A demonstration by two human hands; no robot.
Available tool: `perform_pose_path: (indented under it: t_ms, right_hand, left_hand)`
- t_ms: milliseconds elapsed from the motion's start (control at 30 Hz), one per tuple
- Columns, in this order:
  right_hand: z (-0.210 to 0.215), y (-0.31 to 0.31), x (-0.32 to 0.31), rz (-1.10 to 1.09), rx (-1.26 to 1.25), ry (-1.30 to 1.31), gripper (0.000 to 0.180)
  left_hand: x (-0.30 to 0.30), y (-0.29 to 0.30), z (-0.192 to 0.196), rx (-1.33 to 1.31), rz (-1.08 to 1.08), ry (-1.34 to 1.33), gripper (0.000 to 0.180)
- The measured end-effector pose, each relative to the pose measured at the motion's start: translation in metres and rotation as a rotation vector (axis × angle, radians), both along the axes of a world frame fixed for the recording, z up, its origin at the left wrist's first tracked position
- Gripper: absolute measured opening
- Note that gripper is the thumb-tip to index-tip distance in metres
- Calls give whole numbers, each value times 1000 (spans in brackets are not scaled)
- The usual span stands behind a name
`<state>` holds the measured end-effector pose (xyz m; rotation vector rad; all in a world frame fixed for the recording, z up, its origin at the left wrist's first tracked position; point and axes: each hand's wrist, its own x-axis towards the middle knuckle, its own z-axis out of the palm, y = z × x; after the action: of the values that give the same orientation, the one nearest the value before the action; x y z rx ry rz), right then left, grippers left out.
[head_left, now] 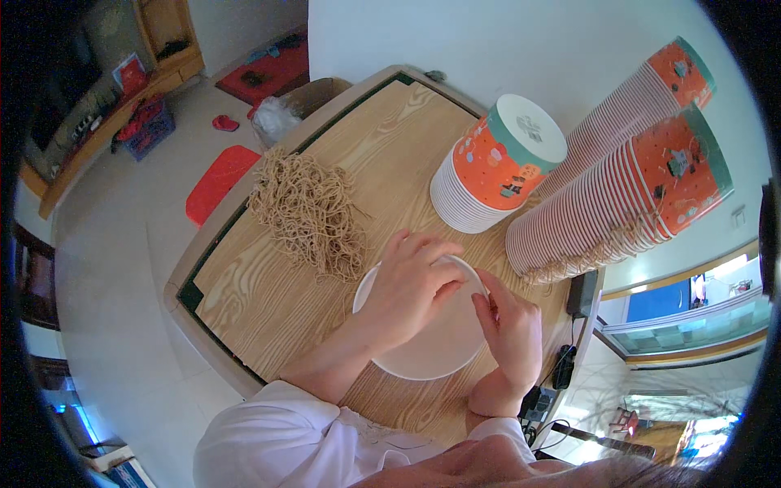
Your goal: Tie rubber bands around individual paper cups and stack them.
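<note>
A white paper bucket (427,354) stands in front of me on the table, and I look down into its pale inside. At its far rim, my left hand (411,281) reaches over with bent fingers outside and the thumb on the inner side, closed on the edge. Close by, my right hand (511,325) pinches the rim on the right between thumb and fingers. Whether anything thin lies between the fingertips is hidden. To the left of the bucket lies a tangled heap of tan twine (313,213).
Behind the bucket stands a short upside-down stack of orange and green paper buckets (500,163). Two taller stacks, a nearer one (602,203) with twine strands hanging on it and a farther one (626,106), rise at the right. A red stool (220,183) is beyond the table's left edge.
</note>
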<state>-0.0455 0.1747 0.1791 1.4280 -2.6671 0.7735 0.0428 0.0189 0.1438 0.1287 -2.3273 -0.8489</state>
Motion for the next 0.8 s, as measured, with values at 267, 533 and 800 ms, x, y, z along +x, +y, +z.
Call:
perform_pose_path:
  t_ms: [267, 533, 800]
  right_hand:
    - [5, 2, 0, -4, 7, -16, 29]
    - [1, 2, -2, -1, -7, -32, 29]
    - [1, 3, -1, 0, -16, -30, 30]
  left_hand:
    - [-3, 3, 1, 9, 5, 41, 13]
    - [-4, 4, 2, -23, 38, 54, 16]
    - [-6, 8, -2, 8, 10, 52, 13]
